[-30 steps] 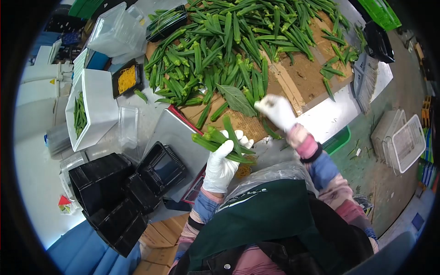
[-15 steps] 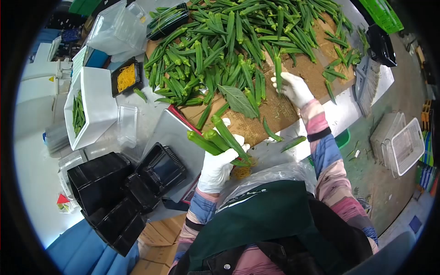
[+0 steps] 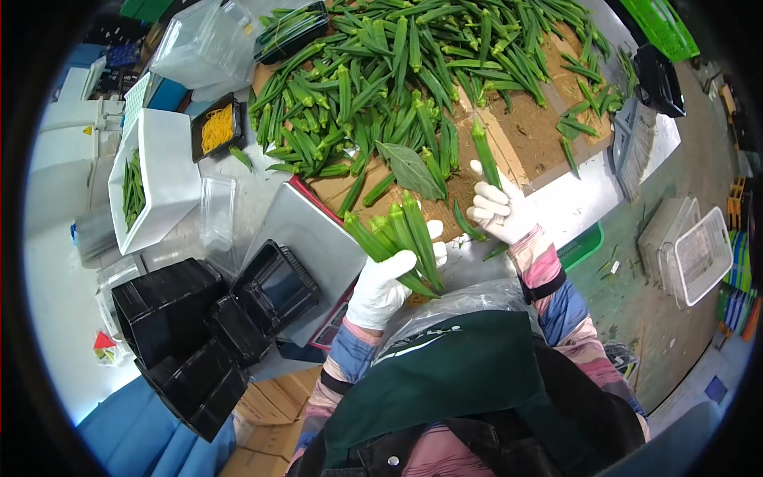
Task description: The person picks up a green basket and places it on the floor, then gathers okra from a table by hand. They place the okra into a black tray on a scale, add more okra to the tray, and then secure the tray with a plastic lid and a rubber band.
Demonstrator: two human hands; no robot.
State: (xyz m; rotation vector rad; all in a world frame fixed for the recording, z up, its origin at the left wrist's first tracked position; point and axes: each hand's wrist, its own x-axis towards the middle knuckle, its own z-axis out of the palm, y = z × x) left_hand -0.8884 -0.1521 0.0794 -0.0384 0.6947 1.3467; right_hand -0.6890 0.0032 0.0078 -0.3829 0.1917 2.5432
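Note:
My left hand, in a white glove, is closed round a small bunch of okra pods near my apron. Their stem ends point up and away from me. To the right, my gloved right hand grips a single okra pod, which stands up out of the fingers. Beyond both hands a large heap of okra is spread over brown cardboard. A broad green leaf lies at the heap's near edge, and a few loose pods rest close to my right hand.
Black plastic trays are stacked at the left beside a flat grey surface. A white bin holding okra and a black tray of yellow rubber bands stand farther back. A brush lies at the right table edge.
My right hand has drawn back toward me with its pod, away from the heap. The pods in my left hand are now more upright and fanned.

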